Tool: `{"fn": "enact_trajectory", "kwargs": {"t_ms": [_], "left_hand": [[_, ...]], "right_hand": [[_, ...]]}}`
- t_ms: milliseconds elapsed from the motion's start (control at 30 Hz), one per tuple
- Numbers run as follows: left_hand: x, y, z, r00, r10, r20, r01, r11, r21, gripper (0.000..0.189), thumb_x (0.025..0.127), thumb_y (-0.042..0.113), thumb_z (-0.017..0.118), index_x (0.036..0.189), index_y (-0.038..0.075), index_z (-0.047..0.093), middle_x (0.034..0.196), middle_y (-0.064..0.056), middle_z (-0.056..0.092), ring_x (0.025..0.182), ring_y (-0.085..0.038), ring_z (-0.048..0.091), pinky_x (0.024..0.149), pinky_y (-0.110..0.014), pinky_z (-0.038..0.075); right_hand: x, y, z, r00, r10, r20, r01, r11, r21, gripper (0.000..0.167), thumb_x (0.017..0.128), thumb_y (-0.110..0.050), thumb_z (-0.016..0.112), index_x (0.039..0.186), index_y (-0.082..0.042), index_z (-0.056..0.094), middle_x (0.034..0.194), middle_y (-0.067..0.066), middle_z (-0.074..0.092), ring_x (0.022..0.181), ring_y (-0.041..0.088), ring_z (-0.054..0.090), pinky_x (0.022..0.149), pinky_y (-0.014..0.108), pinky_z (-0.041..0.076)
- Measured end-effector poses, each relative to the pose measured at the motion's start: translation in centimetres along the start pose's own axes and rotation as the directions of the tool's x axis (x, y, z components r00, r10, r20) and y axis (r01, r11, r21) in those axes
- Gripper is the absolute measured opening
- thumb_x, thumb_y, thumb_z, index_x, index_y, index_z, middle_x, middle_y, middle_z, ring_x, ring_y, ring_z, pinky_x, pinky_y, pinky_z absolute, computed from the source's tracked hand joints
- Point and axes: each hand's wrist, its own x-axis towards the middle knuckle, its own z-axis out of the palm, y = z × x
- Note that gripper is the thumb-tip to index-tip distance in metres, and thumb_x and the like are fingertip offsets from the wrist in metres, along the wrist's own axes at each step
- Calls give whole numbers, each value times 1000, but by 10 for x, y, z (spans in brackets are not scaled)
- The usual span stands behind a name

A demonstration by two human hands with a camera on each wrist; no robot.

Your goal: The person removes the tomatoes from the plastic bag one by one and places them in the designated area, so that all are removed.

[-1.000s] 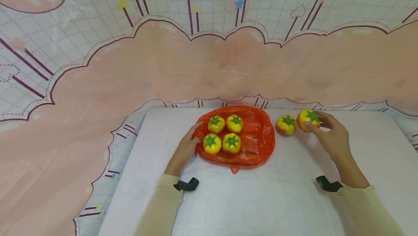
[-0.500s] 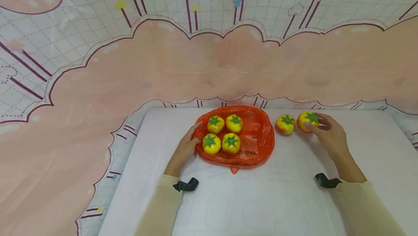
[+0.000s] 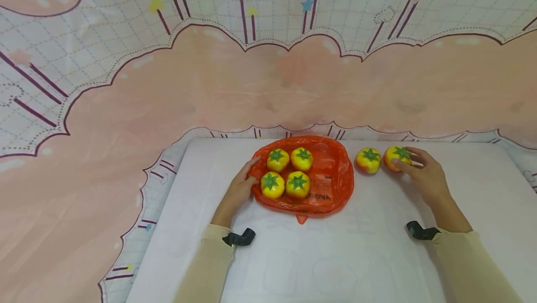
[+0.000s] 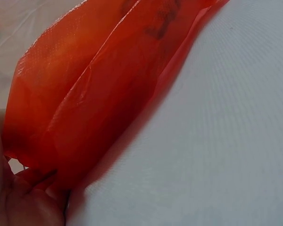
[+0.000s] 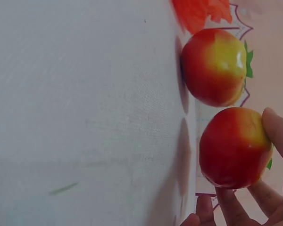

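Observation:
In the head view my left hand (image 3: 240,189) holds the left rim of a red plastic bag (image 3: 331,168), which lies spread open on the table. Its thumb and fingers pinch the thin film of the bag (image 4: 104,94) in the left wrist view. Several glossy yellow tomatoes (image 3: 298,184) with green star-shaped tops sit inside, toward the left. Right of the bag, my right hand (image 3: 428,177) grips a red-and-yellow tomato (image 3: 394,159) between thumb and fingers. In the right wrist view this tomato (image 5: 233,148) appears slightly above the table, beside another tomato (image 5: 212,68) that rests there.
A white table (image 3: 327,256) stretches in front of the bag and to both sides. Behind it hangs a patterned cloth backdrop (image 3: 268,84), meeting the table's far edge. The ungripped tomato (image 3: 368,161) stands between the bag and my right hand.
My right hand has lowered the gripped tomato a little toward the table and slightly away from the other loose one. My left hand and the bag stay in place.

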Motion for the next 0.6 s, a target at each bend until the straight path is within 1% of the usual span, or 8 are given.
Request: {"fn": "enact_trajectory", "kwargs": {"t_ms": [133, 233, 400, 600], "left_hand": [[0, 0, 0, 1000, 3, 0, -3, 1000, 1, 64, 94, 14, 47, 148, 48, 45, 167, 5, 30, 155, -27, 27, 125, -53, 25], [0, 1, 0, 1000, -8, 2, 8, 1000, -6, 64, 94, 14, 47, 148, 48, 45, 167, 5, 30, 155, -26, 27, 125, -52, 25], [0, -1, 0, 1000, -3, 9, 3, 1000, -17, 65, 94, 12, 46, 150, 46, 44, 168, 3, 28, 156, -29, 26, 125, -54, 24], [2, -1, 0, 1000, 6, 11, -6, 1000, -25, 65, 94, 13, 46, 150, 45, 45, 167, 4, 29, 155, -28, 28, 125, -53, 26]], "right_hand": [[1, -1, 1, 1000, 7, 7, -7, 1000, 1, 94, 91, -64, 62, 162, -14, 26, 165, 27, 25, 145, 54, 31, 112, 68, 37], [0, -1, 2, 1000, 19, 12, -19, 1000, -4, 94, 91, -64, 62, 162, -14, 26, 165, 26, 24, 145, 54, 30, 112, 69, 38], [0, 1, 4, 999, 32, 8, -32, 999, -28, 95, 90, -64, 63, 162, -16, 25, 165, 26, 24, 144, 54, 30, 111, 68, 38], [0, 2, 5, 1000, 9, 14, -9, 999, -44, 94, 90, -63, 64, 162, -15, 26, 165, 26, 26, 144, 54, 32, 110, 68, 40]]}}
